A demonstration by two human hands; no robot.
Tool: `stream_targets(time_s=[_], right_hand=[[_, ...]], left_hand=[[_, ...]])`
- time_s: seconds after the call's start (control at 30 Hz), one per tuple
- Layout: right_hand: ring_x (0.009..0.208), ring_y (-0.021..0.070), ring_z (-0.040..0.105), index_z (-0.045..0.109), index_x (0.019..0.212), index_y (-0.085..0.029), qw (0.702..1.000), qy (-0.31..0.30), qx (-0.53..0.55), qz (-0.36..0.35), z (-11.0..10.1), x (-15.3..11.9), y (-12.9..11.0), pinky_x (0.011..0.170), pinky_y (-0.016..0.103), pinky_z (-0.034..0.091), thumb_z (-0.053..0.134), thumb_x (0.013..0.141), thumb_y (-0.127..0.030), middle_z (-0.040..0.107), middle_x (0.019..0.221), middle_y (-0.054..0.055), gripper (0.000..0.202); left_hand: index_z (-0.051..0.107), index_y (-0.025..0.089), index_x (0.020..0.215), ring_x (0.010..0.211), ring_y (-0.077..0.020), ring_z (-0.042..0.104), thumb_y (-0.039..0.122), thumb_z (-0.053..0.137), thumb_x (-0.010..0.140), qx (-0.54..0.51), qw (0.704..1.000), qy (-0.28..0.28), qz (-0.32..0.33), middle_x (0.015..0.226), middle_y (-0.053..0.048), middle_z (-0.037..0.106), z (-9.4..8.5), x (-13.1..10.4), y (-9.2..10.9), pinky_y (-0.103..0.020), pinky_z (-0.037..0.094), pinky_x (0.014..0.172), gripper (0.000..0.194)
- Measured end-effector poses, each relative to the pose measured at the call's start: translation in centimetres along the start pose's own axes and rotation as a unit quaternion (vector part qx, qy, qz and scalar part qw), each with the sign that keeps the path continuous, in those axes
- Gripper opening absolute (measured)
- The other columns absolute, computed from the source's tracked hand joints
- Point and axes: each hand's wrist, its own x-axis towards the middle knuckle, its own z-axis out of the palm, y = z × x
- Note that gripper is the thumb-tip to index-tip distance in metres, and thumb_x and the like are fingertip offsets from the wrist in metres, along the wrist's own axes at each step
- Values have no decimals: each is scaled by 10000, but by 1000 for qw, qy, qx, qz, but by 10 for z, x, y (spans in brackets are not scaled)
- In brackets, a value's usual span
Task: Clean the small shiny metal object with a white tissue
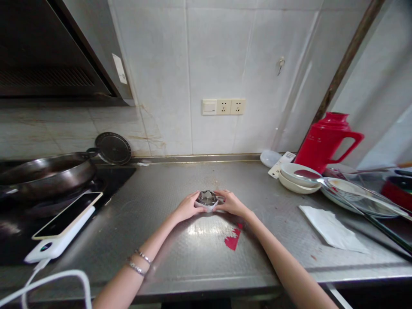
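Observation:
A small round object (207,198), pale at its base with a dark, shiny, wavy-edged top like cut glass, rests on the steel counter (180,257); its exact kind is unclear. From the left side, my left hand (188,207) is closed around it, with the thumb at its near edge. My right hand (231,203) grips it from the opposite side in the same manner, fingers at the far rim. Just in front of my right hand lies a torn piece of red paper or plastic (232,240). Two bracelets (138,262) circle my left wrist.
At left, a large pan (48,174) stands on the black stove, beside a phone (69,214) on a white power bank (61,238) with a cable. Bowls (299,176), a red thermos (325,141), a plate with utensils (354,197) and a white napkin (331,227) occupy the right.

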Motion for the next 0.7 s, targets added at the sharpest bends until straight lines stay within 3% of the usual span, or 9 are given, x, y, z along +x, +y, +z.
stream_targets(time_s=[0.13, 0.3, 0.5, 0.6, 0.7], right_hand=[[865, 218, 627, 680, 967, -176, 1000, -14, -23, 6, -10, -3, -4, 776, 311, 460, 809, 615, -368, 698, 908, 57, 422], [742, 152, 597, 698, 772, -175, 999, -16, -14, -38, -12, -4, -12, 681, 247, 433, 735, 719, -299, 654, 815, 24, 140], [683, 134, 591, 694, 719, -172, 998, -18, 22, -58, -15, -3, -22, 628, 231, 425, 683, 784, -316, 650, 737, 18, 157], [684, 135, 592, 685, 719, -175, 996, 26, 41, -80, -19, -3, -29, 603, 231, 422, 654, 812, -394, 657, 742, 27, 240], [684, 139, 590, 679, 720, -182, 991, 85, 48, -93, -22, -3, -33, 582, 234, 419, 625, 825, -459, 666, 735, 32, 300]], left_hand=[[375, 145, 1401, 1385, -309, 300, 560, 719, 628, 14, 1000, -15, -20, 1488, -178, 333, -2, -2, 2, -409, 250, 1132, 942], [286, 108, 1437, 1414, -325, 211, 568, 727, 611, 20, 999, -16, -45, 1516, -219, 240, -4, -4, 6, -434, 229, 1141, 1044], [243, 79, 1452, 1425, -348, 144, 526, 807, 516, 33, 999, -18, -32, 1525, -244, 180, -16, -5, 9, -460, 205, 1153, 1181], [273, 104, 1445, 1423, -332, 177, 502, 815, 531, 33, 999, 34, -9, 1524, -228, 206, -26, -7, 16, -463, 226, 1149, 1134], [440, 134, 1350, 1358, -302, 352, 456, 786, 621, 26, 989, 134, 56, 1434, -192, 412, -32, -10, 28, -455, 302, 1116, 869]])
